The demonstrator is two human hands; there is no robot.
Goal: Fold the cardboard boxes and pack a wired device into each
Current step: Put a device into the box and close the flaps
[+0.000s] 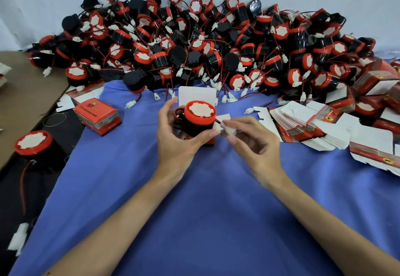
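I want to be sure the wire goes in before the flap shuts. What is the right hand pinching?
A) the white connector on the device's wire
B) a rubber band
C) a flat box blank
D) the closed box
A: the right hand pinches the white connector beside the device, which the left hand grips in the open box.

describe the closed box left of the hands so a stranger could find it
Find the blue cloth, then its left edge, left of the left hand. The closed red box sits there, the only shut box on that side; other boxes pile up far right.
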